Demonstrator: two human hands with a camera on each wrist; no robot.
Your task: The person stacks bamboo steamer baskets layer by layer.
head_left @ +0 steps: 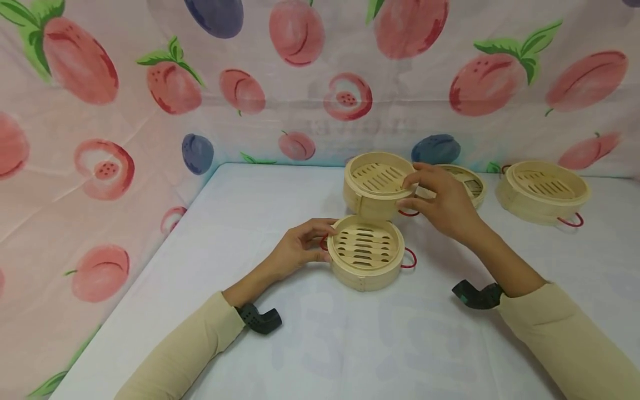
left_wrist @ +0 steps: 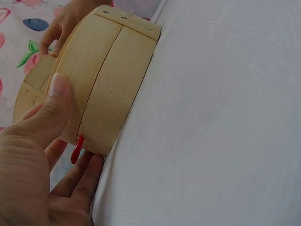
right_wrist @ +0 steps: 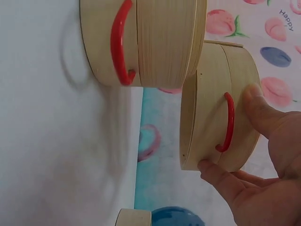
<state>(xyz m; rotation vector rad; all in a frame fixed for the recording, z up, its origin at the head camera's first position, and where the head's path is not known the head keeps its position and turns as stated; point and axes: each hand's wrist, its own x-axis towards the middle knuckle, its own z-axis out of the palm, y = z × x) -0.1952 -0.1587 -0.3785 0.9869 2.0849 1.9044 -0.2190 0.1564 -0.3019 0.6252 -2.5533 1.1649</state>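
1. Head view, left of centre: the left hand (head_left: 300, 247) is clamped on the left wall of the front steamer (head_left: 362, 272).
2. Centre: that steamer sits on the table (head_left: 320, 350); likely light, fairly stiff, best held by its wall.
3. Upper centre: the raised steamer (head_left: 372, 194) hangs tilted behind it, probably light but smooth, wanting a firm pinch near its red handle (head_left: 410, 213).
4. Right of centre: the right hand (head_left: 445, 205) pinches its right side.
5. Upper right: the back steamer (head_left: 479, 191), then the right steamer (head_left: 542, 199).
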